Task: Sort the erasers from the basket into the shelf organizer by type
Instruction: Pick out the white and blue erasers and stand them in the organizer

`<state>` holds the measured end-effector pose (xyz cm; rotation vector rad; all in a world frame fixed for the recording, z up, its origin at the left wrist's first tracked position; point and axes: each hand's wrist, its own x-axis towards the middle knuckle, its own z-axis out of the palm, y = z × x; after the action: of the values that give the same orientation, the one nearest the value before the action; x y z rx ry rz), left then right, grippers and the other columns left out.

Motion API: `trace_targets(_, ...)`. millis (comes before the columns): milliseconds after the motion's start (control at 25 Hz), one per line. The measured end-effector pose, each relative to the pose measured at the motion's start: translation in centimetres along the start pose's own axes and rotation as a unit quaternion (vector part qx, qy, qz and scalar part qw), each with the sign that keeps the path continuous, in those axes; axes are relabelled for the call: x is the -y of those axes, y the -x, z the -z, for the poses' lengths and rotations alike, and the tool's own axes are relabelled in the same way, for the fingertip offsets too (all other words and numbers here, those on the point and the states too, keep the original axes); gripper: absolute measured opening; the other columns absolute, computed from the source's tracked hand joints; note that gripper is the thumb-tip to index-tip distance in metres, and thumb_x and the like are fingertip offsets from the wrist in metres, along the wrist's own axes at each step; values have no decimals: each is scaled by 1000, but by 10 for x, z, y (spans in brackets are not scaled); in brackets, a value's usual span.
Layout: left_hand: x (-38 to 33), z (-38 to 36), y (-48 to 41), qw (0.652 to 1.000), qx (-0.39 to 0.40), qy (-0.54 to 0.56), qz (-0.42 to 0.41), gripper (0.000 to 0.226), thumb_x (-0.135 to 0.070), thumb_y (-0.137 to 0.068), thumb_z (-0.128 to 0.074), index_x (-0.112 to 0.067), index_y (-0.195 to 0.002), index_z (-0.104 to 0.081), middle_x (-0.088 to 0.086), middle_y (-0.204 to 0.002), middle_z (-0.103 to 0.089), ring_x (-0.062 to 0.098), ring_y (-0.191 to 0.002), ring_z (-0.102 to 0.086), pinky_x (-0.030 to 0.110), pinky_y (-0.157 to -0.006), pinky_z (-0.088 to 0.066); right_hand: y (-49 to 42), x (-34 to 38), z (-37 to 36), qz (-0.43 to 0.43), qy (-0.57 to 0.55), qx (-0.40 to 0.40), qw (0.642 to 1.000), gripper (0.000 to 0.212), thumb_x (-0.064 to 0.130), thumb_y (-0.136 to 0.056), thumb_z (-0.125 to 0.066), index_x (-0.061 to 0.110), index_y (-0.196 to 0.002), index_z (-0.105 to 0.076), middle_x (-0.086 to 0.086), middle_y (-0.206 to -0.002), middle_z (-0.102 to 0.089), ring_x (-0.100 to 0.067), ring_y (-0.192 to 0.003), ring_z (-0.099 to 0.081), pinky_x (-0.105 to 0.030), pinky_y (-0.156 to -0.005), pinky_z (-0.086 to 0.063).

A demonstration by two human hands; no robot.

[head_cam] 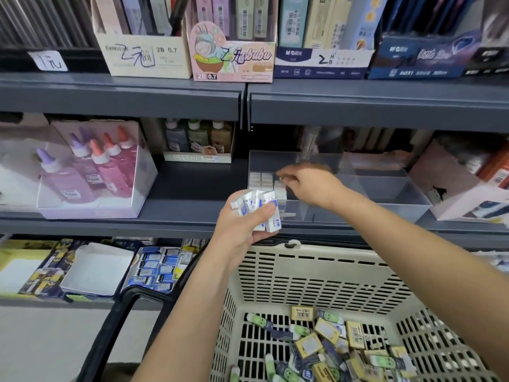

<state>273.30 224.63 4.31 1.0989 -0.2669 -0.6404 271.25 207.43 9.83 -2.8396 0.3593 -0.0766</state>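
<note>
**Sorting status: white-and-blue batch in hand, at the organizer**

- Left hand (242, 227): fingers and thumb curled round a bunch of white-and-blue erasers (260, 208). It holds them in front of the shelf (192, 188) edge, just above the basket's far rim.
- Right hand (309, 186): reaches into the clear organizer (385, 188) on the middle shelf. Its fingers bend down over the front-left compartment, with the tips at the rows there. The hand is blurred, so I cannot tell if it pinches a piece or only touches.
- Stacked erasers (261, 180): neat white rows in that left compartment, just beside the right fingertips. The organizer's other compartments, to the right, look see-through.
- Basket (316, 274): beige slotted plastic with a black handle (115, 326), sitting below the shelf under both forearms.
- Mixed erasers (330, 351): a loose heap on the basket floor, in yellow, green-and-white and dark blue wraps.
- Glue bottles (91, 166): in a clear box at the left of the same shelf, well apart from the organizer.
</note>
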Motion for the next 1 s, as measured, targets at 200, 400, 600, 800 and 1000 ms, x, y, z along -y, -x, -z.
trace_targets(200,0,-4,0,1000,13,12,-3,49,-18,-62,-75,-18,-106,-53,0,-87,-74,19,-84,-71,32,-63,-57,42,20,4,49,-248,-19,967,17,24,-91,-56,18,-97,-71,9,-84,-69,-8,-70,-67,-28,-76,-53)
trace_targets(400,-2,-4,1,999,7,33,36,57,-25,-69,-74,-7,-119,-53,7,-92,-73,16,-81,-71,27,-60,-55,42,17,11,13,-289,-44,956,11,15,-87,-62,20,-79,-67,9,-61,-67,1,-54,-62,-12,-54,-45)
trace_targets(600,-4,-2,-2,997,-32,39,60,36,-25,-78,-71,-9,-109,-60,-1,-77,-73,8,-69,-68,21,-51,-51,36,4,25,-27,-423,-22,906,12,15,-91,-58,22,-84,-64,7,-58,-60,-1,-46,-53,-14,-44,-37)
trace_targets(800,-3,-8,2,996,22,28,85,29,-17,-76,-73,-13,-102,-62,1,-81,-74,13,-72,-71,20,-49,-51,41,7,14,-11,-445,31,895,15,15,-93,-53,11,-98,-67,5,-62,-65,-5,-55,-60,-16,-47,-41)
trace_targets(1000,4,-11,0,991,-22,-130,-34,36,-7,-76,-74,-25,-100,-55,-3,-84,-67,3,-69,-64,21,-54,-51,44,9,19,-40,-390,1,920,11,25,-84,-67,16,-80,-72,-1,-70,-73,-7,-63,-68,-14,-46,-43)
